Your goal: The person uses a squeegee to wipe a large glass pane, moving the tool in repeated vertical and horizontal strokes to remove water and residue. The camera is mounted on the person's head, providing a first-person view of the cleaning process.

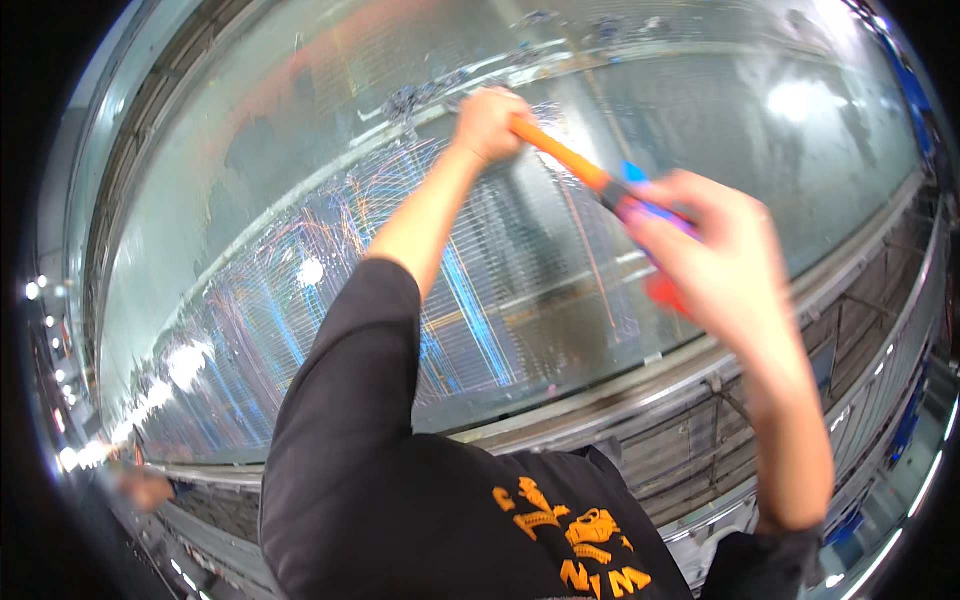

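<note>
My left hand is closed around the far end of a tool with an orange handle, above a wide, wet, greyish sheet. The handle slants down to the right and ends in a dark part by my right hand. The fingers of that hand are curled around this end, which shows blue and purple. A small red patch shows below them. Blur hides the tool's exact kind and the grip's details. Blue and orange streaks mark the sheet, and a pale band with dark smears crosses it.
A metal frame with rails runs along the near edge of the sheet, close to my body. Another rail borders it at left. A blurred hand, apparently another person's, shows at lower left. Bright lamp reflections lie on the sheet.
</note>
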`<state>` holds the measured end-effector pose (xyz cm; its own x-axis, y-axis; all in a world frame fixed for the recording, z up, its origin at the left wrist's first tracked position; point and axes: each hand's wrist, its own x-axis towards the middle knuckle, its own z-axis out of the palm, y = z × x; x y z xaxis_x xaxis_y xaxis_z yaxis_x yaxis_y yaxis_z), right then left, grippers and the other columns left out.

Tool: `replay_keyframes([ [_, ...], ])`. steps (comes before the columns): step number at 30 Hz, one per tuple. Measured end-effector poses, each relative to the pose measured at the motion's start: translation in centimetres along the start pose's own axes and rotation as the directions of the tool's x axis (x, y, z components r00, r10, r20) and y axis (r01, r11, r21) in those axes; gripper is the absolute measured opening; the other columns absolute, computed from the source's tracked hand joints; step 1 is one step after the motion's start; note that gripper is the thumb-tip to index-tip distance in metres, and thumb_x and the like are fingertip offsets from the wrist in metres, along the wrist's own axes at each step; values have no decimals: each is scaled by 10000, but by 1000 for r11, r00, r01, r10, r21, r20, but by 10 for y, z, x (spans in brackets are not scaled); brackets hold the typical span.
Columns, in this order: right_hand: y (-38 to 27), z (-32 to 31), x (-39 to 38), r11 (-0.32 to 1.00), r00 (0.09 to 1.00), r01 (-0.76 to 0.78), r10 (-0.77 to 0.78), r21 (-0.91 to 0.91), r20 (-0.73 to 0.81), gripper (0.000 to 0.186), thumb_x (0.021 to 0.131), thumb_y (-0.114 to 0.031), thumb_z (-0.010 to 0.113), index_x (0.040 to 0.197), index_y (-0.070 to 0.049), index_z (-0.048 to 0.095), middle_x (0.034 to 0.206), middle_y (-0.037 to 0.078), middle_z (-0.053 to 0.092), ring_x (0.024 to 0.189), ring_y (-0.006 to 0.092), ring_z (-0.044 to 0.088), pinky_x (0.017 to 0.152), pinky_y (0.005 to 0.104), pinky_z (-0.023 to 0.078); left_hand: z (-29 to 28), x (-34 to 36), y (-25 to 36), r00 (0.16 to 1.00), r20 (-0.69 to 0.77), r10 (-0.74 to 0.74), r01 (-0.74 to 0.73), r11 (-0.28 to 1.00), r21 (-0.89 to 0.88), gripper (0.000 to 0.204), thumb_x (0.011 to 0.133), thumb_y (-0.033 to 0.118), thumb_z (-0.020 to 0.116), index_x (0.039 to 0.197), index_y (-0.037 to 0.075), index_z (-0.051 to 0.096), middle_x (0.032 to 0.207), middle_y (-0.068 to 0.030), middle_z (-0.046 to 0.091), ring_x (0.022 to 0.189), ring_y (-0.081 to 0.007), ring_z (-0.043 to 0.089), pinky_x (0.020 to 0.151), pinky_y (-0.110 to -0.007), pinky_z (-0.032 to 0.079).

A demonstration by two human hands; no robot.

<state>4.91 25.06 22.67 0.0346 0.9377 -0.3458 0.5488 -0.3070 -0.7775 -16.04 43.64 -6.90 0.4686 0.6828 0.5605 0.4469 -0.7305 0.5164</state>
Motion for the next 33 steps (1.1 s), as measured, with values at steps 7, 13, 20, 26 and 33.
replay_keyframes([
  [7, 83, 46, -148, 894, 990, -93, 130, 438, -55, 304, 976, -138, 740, 1241, 12, 735, 927, 86, 752, 757, 103, 701, 664, 329, 632, -13, -66, 82, 931, 354, 86, -99, 995, 17, 324, 843, 272, 774, 630, 81, 622, 700, -124, 639, 769, -382, 647, 776, -496, 520],
  [13, 165, 40, -360, 905, 946, -285, 319, 315, -60, 314, 999, -83, 712, 1306, -27, 744, 899, 46, 726, 752, 78, 666, 624, 304, 637, 23, -193, 280, 961, 272, 52, -24, 994, -105, 364, 848, 268, 791, 584, 109, 597, 628, -83, 562, 698, -326, 599, 754, -454, 479],
  [20, 149, 10, -483, 871, 872, -384, 451, 308, -188, 299, 977, -42, 740, 1271, 6, 761, 884, 31, 717, 708, 53, 627, 570, 249, 596, 54, -242, 413, 973, 217, 80, -2, 941, -337, 389, 846, 240, 805, 546, 136, 580, 573, -48, 520, 622, -290, 546, 712, -416, 458],
  [26, 138, -16, -455, 832, 813, -503, 547, 232, -199, 267, 954, -31, 775, 1214, 30, 769, 860, 14, 711, 687, 36, 590, 581, 232, 511, 85, -231, 414, 959, 281, 24, 83, 928, -363, 247, 770, 263, 795, 585, 176, 657, 610, -15, 598, 661, -271, 572, 707, -420, 450],
  [33, 88, -44, -345, 823, 809, -556, 569, 119, -149, 236, 909, -11, 811, 1133, 49, 769, 863, 37, 736, 703, 32, 583, 644, 228, 484, 75, -167, 338, 982, 188, -34, 116, 890, -442, 318, 736, 208, 772, 513, 179, 546, 525, -5, 517, 540, -264, 531, 566, -406, 429],
])
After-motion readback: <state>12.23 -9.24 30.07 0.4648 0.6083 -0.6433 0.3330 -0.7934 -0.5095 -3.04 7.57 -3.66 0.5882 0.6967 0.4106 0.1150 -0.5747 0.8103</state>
